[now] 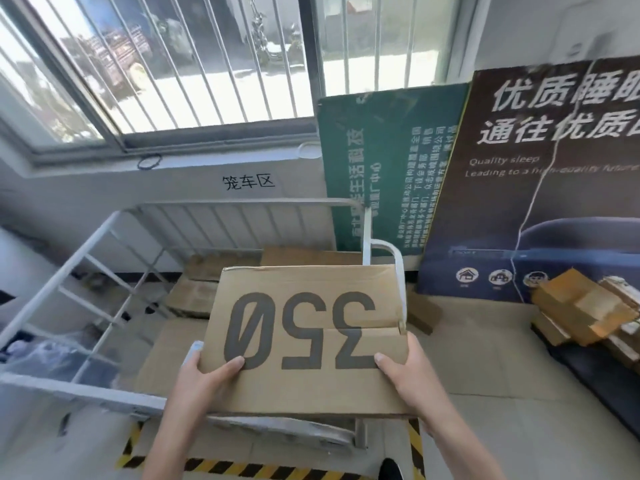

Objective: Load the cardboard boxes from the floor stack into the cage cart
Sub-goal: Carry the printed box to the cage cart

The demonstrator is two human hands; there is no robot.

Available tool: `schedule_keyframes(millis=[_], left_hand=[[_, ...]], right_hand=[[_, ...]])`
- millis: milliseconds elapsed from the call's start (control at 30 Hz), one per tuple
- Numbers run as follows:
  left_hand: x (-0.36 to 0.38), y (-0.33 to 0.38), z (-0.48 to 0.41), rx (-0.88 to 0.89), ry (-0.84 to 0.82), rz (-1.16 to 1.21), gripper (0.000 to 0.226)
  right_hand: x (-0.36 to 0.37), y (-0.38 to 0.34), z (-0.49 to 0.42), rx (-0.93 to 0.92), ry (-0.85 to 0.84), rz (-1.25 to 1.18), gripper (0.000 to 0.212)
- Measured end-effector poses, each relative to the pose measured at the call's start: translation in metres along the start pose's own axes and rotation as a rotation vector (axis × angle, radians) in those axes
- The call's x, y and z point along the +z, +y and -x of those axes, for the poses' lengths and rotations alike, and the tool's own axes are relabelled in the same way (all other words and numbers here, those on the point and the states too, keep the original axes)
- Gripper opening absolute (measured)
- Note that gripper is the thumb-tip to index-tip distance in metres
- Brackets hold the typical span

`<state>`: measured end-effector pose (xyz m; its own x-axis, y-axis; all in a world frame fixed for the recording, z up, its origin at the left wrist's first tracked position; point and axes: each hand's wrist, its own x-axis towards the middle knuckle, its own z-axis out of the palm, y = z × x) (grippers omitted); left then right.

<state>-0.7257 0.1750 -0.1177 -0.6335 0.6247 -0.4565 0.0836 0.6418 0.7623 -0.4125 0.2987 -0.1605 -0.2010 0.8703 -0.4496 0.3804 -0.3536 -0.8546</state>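
One flat brown cardboard box printed "350" (304, 337), held over the white metal cage cart (104, 251). My left hand (204, 379) and right hand (405, 372) pinch its near corners, thumbs on top.

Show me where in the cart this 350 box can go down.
Free: the cart floor at the near left, between left rail, front rail and the back boxes. Crowded: along the back rail, where those boxes lie. Under the held box is hidden.
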Motion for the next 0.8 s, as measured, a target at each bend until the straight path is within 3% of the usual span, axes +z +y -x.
schedule_keyframes(millis=[200,367,533,633,800], left_hand=[[-0.017,0.025,-0.104,0.032,0.039,0.060,0.051],[-0.003,0.036,-0.204,0.026,-0.109,0.065,0.052],[0.026,0.002,-0.269,-0.070,-0.275,-0.047,0.063],[0.025,-0.021,-0.277,-0.097,-0.241,-0.113,0.066],[0.004,-0.038,-0.295,-0.039,-0.167,-0.243,0.054]], right_hand=[[0.050,-0.058,-0.089,-0.030,0.045,0.078,0.044],[0.078,-0.079,-0.142,0.031,0.209,0.244,0.044],[0.119,-0.053,-0.166,0.156,0.260,0.286,0.059],[0.144,-0.031,-0.167,0.176,0.228,0.283,0.072],[0.171,-0.009,-0.167,0.245,0.209,0.170,0.077]])
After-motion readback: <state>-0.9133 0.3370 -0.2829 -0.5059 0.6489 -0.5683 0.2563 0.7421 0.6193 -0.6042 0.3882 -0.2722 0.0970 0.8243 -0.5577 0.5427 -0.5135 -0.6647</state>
